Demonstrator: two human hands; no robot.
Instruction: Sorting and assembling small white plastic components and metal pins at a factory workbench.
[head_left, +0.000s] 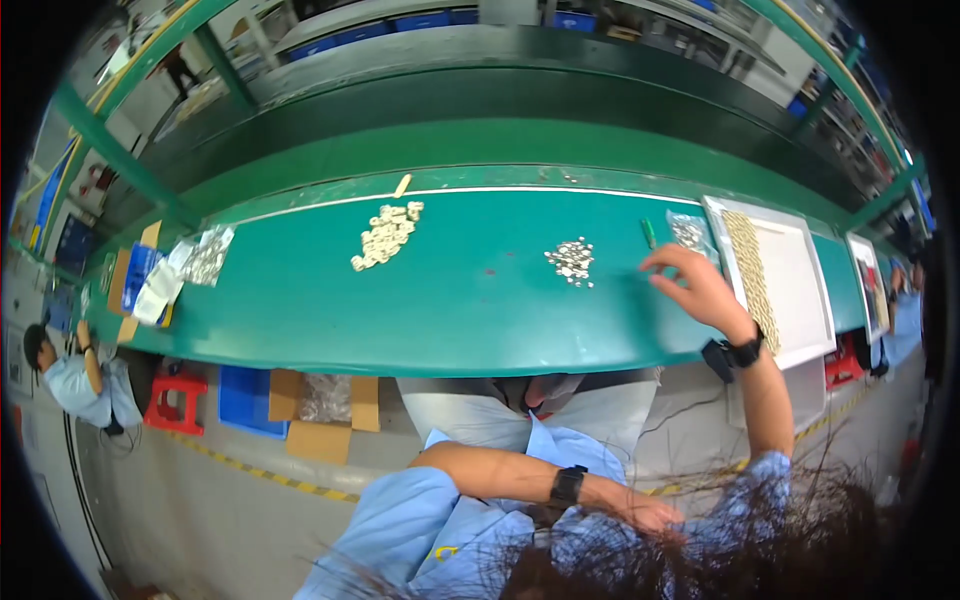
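My right hand [697,288] hovers over the right part of the green tabletop, thumb and forefinger apart with nothing seen between them. Just left of it lies a loose pile of small shiny metal pieces [573,261]. Beyond the fingers are a slim green tool [648,233] and a clear plastic bag [688,233] of small metal parts. My left hand [640,508] is drawn back across my body, lying near my right sleeve. Its fingers look loosely stretched and seem to hold nothing, though hair partly covers them.
A white tray [805,290] with rows of tan parts stands right. Cream-coloured parts [387,238] are heaped left of centre, a small tan stick [403,185] behind them. Farther left are a bag of metal parts [208,257] and a blue box [143,280]. A co-worker [90,385] sits far left.
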